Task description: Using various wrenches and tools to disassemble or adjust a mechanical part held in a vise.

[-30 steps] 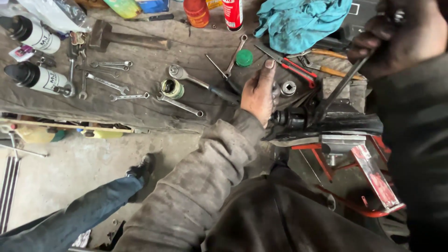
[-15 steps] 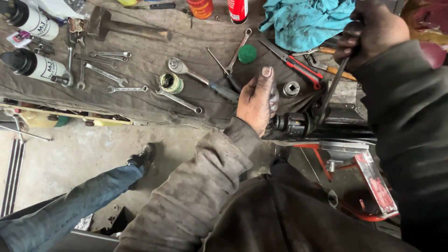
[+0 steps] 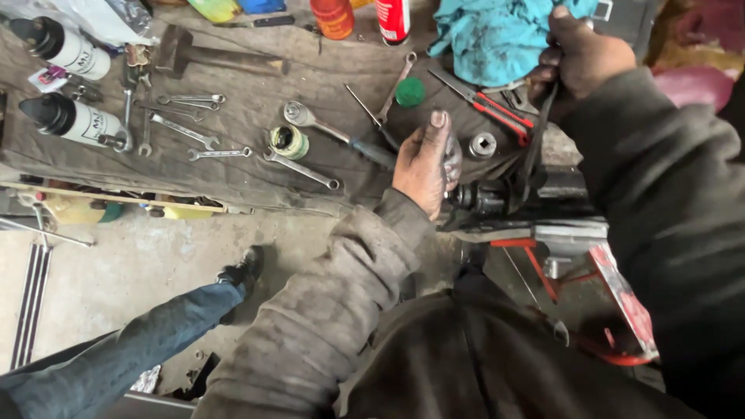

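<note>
Nearest me, my left hand (image 3: 425,167) is wrapped around the end of a dark cylindrical part (image 3: 483,198) clamped in the vise (image 3: 560,225) at the near edge of the bench (image 3: 233,174); my fingers curl over it and the thumb points up, so that hand is closed on the part. My right hand (image 3: 583,56) is raised over the far right of the bench, fist closed around the top of a long dark bar (image 3: 535,143) that slopes down to the part.

As I judge it, I am partway through working on the part: it is fixed in the vise and the bar is engaged. I cannot tell what has come off or what remains.

Just past my left hand a loose socket (image 3: 482,144) lies on the cloth, with red-handled pliers (image 3: 485,105) beside it. Toward the middle lie a ratchet (image 3: 334,133), a green cap (image 3: 410,91) and a small round tin (image 3: 289,142). Open spanners (image 3: 186,128) sit further left, with two black-topped bottles (image 3: 66,116) at the left edge. At the far edge are a hammer (image 3: 213,53), spray cans (image 3: 365,15) and a crumpled teal rag (image 3: 500,35).
</note>
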